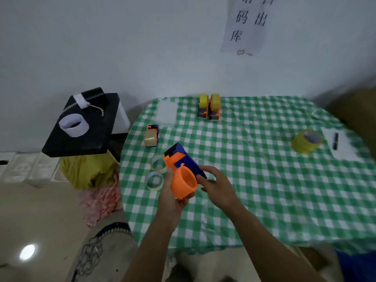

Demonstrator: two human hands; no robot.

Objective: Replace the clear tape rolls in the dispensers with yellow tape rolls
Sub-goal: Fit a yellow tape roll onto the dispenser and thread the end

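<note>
My left hand (169,197) grips an orange and blue tape dispenser (182,169) from below, its orange spool hub bare, with no roll on it. My right hand (216,185) touches the dispenser's blue side with its fingers. Two clear tape rolls (155,174) lie on the checked cloth just left of the dispenser. A third dispenser with a clear roll (151,136) lies farther back left. Two dispensers carrying yellow rolls (209,106) stand at the table's far edge. A loose yellow tape roll (307,141) lies at the right.
The round table wears a green checked cloth (254,180). A sheet of paper with a black pen (335,141) lies at the far right. A black stand with a white paper ring (74,125) is left of the table, above yellow and pink bags (89,171).
</note>
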